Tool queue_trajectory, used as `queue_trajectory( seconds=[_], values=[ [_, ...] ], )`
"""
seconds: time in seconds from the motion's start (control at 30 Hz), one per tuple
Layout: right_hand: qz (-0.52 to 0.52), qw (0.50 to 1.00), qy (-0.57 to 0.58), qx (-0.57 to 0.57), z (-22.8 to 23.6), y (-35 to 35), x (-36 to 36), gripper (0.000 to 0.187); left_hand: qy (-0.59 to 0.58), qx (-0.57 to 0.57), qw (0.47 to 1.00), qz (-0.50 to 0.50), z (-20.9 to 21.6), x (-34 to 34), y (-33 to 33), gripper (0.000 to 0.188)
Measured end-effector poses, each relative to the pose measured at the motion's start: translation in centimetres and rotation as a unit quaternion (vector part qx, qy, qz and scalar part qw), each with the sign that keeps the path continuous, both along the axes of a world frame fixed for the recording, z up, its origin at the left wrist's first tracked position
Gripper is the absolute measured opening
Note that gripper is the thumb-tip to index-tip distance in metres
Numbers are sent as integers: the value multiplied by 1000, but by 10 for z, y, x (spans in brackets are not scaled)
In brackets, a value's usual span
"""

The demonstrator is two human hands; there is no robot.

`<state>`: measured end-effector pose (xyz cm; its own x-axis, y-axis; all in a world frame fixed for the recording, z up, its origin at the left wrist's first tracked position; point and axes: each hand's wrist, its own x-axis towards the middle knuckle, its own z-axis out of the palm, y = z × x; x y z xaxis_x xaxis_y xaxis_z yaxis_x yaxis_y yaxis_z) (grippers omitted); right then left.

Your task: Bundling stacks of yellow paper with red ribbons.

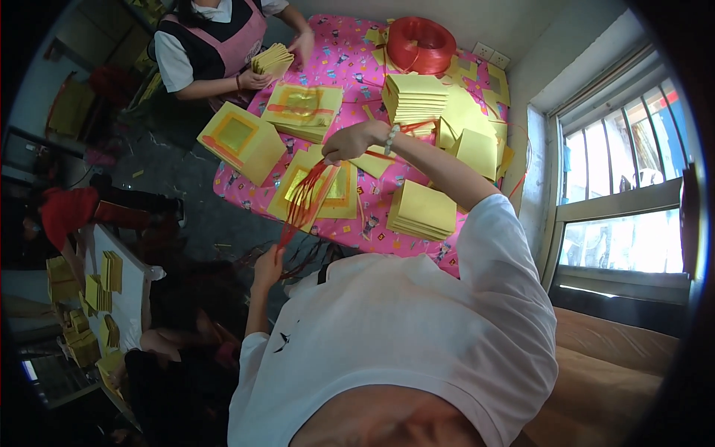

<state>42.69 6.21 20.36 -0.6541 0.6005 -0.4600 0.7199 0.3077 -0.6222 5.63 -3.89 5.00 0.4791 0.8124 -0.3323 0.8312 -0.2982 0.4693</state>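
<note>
A bundle of thin red plastic strands (301,203) stretches between my two hands, slanting across the table's near edge. My left hand (268,268) is closed round its lower end, off the table. Over the table, my right hand (348,143), with a beaded bracelet at its wrist, grips the upper end. Loose strand tails hang past my left hand. Beneath the bundle lie yellow paper sheets (344,195) with shiny gold squares. A stack of such sheets (302,106) sits beyond them. To the right of my right hand are folded yellow paper stacks (423,211).
A pink patterned cloth (339,45) covers the table. A red twine coil (421,46) lies at its back. Across from me, a person in a pink apron (242,37) holds yellow papers (273,61). At left, a white table (134,279) bears yellow bundles. A barred window (625,149) is right.
</note>
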Motion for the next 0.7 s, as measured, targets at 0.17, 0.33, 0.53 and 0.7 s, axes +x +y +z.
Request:
queue_trajectory(
  seconds=[0.17, 0.33, 0.53, 0.7],
  values=[
    [42, 998, 14, 44, -3, 1, -31, 32, -186, 240, 950, -73, 66, 92, 34, 66],
    [78, 992, 3, 98, 9, 9, -49, 28, -338, 188, 920, -64, 115, 157, 71, 57],
    [-10, 1000, 19, 7, 28, 36, -44, 31, -261, 143, 952, -71, 109, 149, 111, 21],
    [-12, 999, -1, 44, 14, 60, -33, 40, -171, 139, 974, -41, 111, 133, 129, 19]
  ],
)
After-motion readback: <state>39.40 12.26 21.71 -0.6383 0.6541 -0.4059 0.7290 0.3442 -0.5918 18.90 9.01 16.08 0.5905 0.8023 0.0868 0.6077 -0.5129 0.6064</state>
